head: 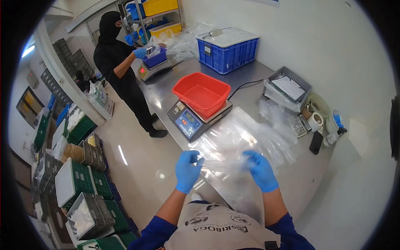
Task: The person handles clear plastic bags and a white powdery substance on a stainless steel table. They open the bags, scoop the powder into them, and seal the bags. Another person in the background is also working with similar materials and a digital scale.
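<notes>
Both my hands wear blue gloves and hold a clear plastic bag (220,164) stretched between them above the near edge of the steel table. My left hand (189,170) pinches one end of it between thumb and fingers. At the other end, my right hand (260,170) grips the plastic, its fingertips slightly blurred. Beneath and beyond lies a spread of clear plastic bags (240,131). A red plastic basin (201,92) rests on the digital scale (189,122) just past my left hand.
A co-worker (120,68) in black stands at the left with a bag over a blue basin (156,58) on another scale. Farther back are a lidded blue crate (226,53) and a grey bin (286,89). A phone (316,142) and calculator (300,125) lie right. Crates (81,178) line the left floor.
</notes>
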Available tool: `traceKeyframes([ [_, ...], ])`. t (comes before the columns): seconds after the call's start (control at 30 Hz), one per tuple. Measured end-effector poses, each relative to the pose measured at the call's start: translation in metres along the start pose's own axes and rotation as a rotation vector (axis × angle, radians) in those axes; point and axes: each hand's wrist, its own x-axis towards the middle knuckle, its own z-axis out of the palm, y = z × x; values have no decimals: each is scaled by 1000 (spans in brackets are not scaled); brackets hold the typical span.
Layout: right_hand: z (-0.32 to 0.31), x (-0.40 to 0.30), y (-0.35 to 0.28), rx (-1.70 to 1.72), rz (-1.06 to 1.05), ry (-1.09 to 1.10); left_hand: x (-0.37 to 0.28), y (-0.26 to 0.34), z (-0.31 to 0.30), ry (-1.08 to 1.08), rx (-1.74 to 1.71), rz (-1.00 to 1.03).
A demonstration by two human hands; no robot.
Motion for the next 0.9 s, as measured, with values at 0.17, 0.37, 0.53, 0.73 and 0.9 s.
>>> traceKeyframes([
  [0.17,-24,-20,-10,62,161,-263,-3,-21,-5,-325,-763,-520],
  [0.37,-80,1,66,503,252,-194,-30,22,0,-1048,-1434,-509],
  [0.53,-44,-12,89,161,384,-179,-38,52,9,-542,-1694,-707],
  [0.73,-30,7,97,-494,-37,177,-50,40,7,-625,-1754,-834],
  [0.9,-29,15,68,-907,-444,264,-58,46,19,-322,-124,-69],
])
